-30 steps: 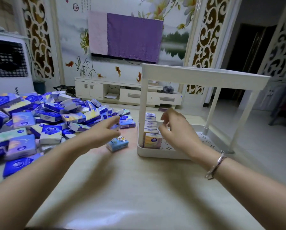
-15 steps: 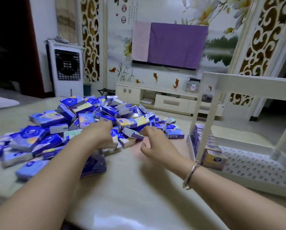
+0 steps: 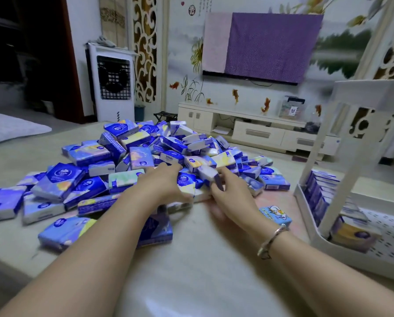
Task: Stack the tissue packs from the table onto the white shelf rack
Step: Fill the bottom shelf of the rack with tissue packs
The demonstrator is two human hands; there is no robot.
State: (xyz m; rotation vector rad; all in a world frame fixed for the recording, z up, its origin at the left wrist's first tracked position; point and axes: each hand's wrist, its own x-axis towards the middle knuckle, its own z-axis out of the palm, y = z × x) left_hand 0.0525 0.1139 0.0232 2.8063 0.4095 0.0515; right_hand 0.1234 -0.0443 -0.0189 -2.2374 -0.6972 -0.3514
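Dozens of tissue packs (image 3: 127, 161) lie heaped on the far left half of the table (image 3: 191, 277), blue and purple wrappers tumbled over one another, with a few flat strays spread toward the near left edge. At the right stands the white shelf rack (image 3: 360, 261); its perforated bottom tray holds 1 row of packs (image 3: 321, 193) set on edge along the left wall, running from far to near, and 1 more pack (image 3: 353, 232) at the near end of that row, just behind the rack's near left post. Motion blur smears the post and that pack, so how it sits is hard to say.

Both forearms reach from the near edge into the near side of the heap. The left hand (image 3: 166, 186) lies palm down on the packs with its fingers curled over the edge of a pale pack (image 3: 186, 188), thumb apparently tucked below it. The right hand (image 3: 232, 197), a metal bracelet (image 3: 271, 241) on its wrist, pinches a small blurred pack (image 3: 210, 176) between fingertips and thumb, just right of the left hand. 1 light-blue pack with a cartoon print (image 3: 275, 215) lies alone on the table between the right wrist and the rack.
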